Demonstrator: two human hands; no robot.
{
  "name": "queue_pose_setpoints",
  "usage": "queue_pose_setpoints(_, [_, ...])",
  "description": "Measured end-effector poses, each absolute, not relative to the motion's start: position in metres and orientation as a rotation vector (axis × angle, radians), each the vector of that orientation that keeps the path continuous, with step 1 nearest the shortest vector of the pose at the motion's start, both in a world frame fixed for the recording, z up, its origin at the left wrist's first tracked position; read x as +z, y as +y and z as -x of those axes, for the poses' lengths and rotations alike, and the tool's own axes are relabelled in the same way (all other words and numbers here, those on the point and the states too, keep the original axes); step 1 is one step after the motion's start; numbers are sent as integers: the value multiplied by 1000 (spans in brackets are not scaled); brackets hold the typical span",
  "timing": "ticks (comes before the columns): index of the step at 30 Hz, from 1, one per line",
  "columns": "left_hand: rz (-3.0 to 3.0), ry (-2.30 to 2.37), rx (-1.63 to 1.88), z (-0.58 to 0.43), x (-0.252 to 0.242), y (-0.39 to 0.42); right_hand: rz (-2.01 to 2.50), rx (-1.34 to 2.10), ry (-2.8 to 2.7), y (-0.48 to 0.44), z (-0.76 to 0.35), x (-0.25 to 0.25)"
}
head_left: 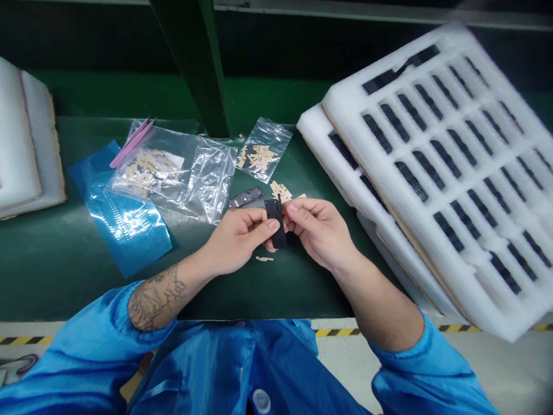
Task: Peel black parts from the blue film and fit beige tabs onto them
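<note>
My left hand (235, 239) and my right hand (317, 230) pinch a narrow black rectangular part (276, 222) upright between them, and my fingers hide its lower middle. Just beyond my hands, a second black part (246, 197) lies flat on the green bench mat (86, 276). Small beige flat pieces (280, 191) lie loose near my right fingers. One more beige piece (264, 259) rests just below my hands. A small clear zip bag (263, 148) of beige pieces lies beyond them, and a larger clear bag (173, 176) lies to the left.
White foam trays (432, 173) with rows of black parts in slots lean at the right, close to my right forearm. A blue film sheet (121, 225), pink strips (132, 143) and a white foam stack (26, 138) lie left. A green post (194, 63) stands behind.
</note>
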State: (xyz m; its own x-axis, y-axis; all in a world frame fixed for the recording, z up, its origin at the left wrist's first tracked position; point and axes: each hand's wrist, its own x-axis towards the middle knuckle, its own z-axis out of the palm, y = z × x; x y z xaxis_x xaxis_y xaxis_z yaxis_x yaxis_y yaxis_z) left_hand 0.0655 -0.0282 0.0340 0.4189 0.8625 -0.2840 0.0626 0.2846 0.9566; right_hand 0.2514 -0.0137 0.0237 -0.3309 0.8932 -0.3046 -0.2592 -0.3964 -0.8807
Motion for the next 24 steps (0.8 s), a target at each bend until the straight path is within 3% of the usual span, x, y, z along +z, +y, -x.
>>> queue_pose_setpoints(12, [-1150,867,632,-63,33,-27,1016,1882,-998,-15,-254,21])
queue_pose_setpoints(24, [-529,529,539,-69,22,-30,991,1603,-1080,-15,-249,27])
